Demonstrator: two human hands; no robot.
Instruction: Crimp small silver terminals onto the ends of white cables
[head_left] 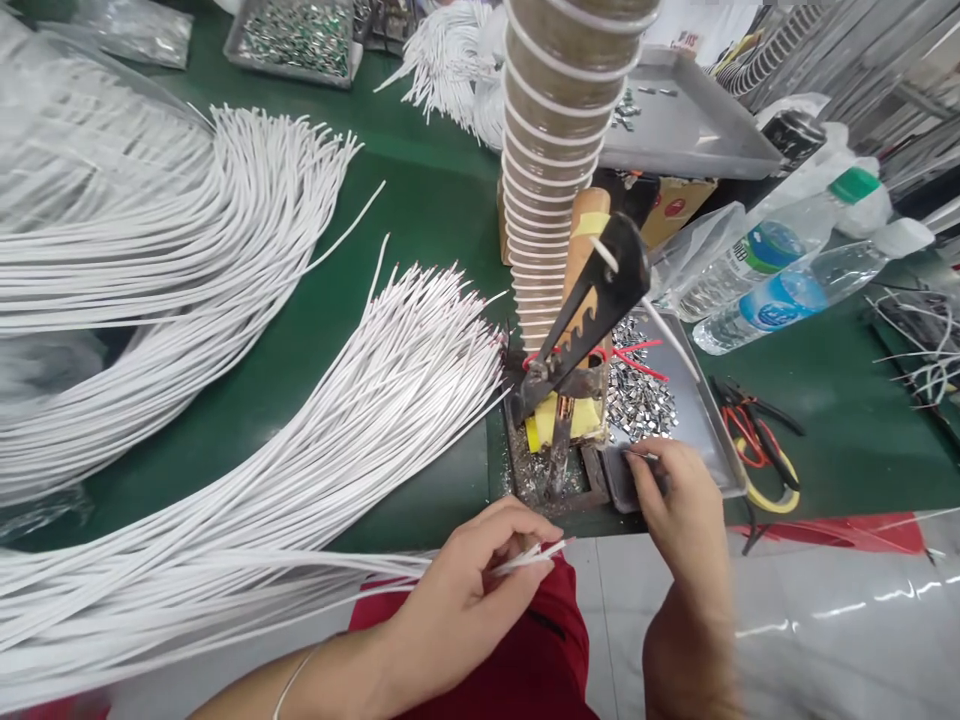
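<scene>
My left hand (480, 585) is closed around a few white wires (405, 565), whose reddish-tipped ends poke out past the thumb and fingers. Over the near edge of a grey metal tray (701, 400), my right hand (682, 515) pinches a small metal piece (643, 456), mostly hidden by the fingertips. Many small shiny metal clips (641, 400) lie heaped in that tray. Between the hands and a little farther off stands a soldering fixture-like stand (559, 370) with a black notched bracket and a wooden bar. A thick bundle of white wires (420, 370) spreads over the table at left.
A ribbed hose (551, 170) comes down behind the stand. Two water bottles (795, 285) lean at the right, near pliers (765, 450). Another wire bundle (247, 200) fills the far left. Trays (682, 130) stand at the back of the green table (442, 210).
</scene>
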